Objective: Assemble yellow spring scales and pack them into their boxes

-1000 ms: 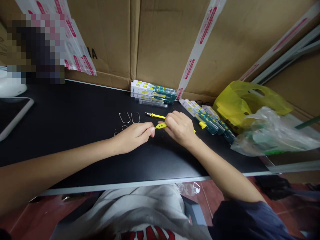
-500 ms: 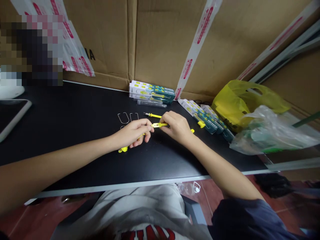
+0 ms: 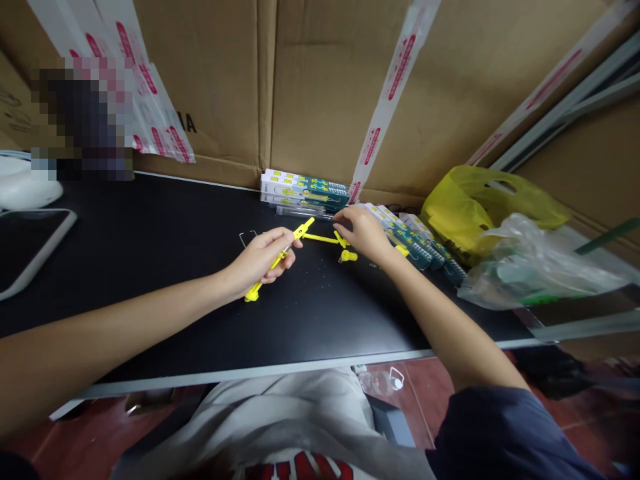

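My left hand is closed around a yellow plastic spring-scale rod, which slants up to the right. Its flat slotted end sticks out past my thumb, and a wider yellow end shows below my palm. My right hand hovers at the clear plastic tubes, thumb and fingers apart, with nothing seen in it. Whether its fingertips touch a tube I cannot tell. Another yellow rod lies between my hands, and a short yellow cap rests just below my right hand. Bent wire hooks are partly hidden behind my left hand.
Printed boxes lie along the cardboard wall, and several more sit to the right. Beyond them are a yellow bag and a clear bag. A tablet-like device occupies the left of the black table.
My right hand has let go of the yellow piece and moved up and right towards the clear tubes. My left hand keeps the rod, now tilted more steeply.
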A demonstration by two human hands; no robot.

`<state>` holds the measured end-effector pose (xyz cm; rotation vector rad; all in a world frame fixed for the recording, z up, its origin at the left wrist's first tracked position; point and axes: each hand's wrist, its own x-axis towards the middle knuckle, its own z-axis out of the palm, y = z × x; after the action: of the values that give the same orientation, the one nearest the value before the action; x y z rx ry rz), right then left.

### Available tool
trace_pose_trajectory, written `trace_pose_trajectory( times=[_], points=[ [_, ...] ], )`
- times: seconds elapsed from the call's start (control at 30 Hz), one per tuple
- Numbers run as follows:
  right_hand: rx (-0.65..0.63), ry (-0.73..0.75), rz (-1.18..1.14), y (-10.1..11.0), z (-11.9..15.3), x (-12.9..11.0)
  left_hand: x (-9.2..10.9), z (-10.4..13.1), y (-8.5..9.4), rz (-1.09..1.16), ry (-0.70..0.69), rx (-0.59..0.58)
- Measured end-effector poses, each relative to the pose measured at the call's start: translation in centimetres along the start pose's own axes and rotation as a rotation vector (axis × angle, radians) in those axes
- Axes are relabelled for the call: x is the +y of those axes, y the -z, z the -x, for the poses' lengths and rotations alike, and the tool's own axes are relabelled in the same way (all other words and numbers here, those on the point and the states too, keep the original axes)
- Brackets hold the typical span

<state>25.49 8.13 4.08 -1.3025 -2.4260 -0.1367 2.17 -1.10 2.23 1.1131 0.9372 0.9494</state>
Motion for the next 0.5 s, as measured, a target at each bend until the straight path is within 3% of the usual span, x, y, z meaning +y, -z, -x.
trace_pose_trajectory(
  times=[0.27, 0.5],
  points=[
    [-0.176, 0.131, 0.389, -2.2, -4.3, -0.8, 0.4, 0.2, -0.5, -0.005, 0.016, 0.014],
    [-0.209, 0.173, 0.447, -1.8, -5.0, -1.5, 0.2, 0.1, -0.3, -0.015, 0.022, 0.005]
  ],
)
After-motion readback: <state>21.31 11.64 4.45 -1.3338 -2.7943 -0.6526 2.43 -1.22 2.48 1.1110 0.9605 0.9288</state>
